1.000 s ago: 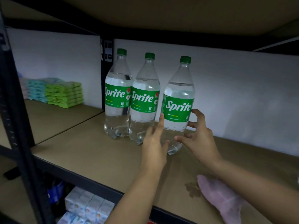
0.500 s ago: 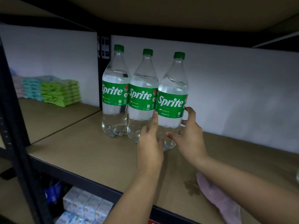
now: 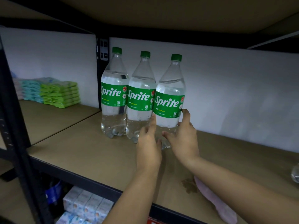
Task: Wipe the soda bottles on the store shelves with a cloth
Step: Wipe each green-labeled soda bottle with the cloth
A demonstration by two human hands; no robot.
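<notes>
Three clear Sprite bottles with green caps stand side by side on the brown shelf board (image 3: 84,152): the left bottle (image 3: 114,94), the middle bottle (image 3: 140,97) and the right bottle (image 3: 169,101), touching one another. My right hand (image 3: 183,139) wraps the right bottle's lower part, thumb in front and fingers round its right side. My left hand (image 3: 148,149) rests against that bottle's left side with its index finger straight up. A pink cloth (image 3: 215,202) lies on the shelf under my right forearm, held by neither hand.
A damp stain (image 3: 189,185) marks the board beside the cloth. Another clear bottle's base (image 3: 295,175) shows at the right edge. Stacked green and blue packs (image 3: 59,94) sit on the left bay. A black post (image 3: 14,126) stands left. Small boxes (image 3: 87,206) fill the shelf below.
The right bottle slid left until it touches the middle one, and it stands straighter than half a second ago. Both hands moved left with it.
</notes>
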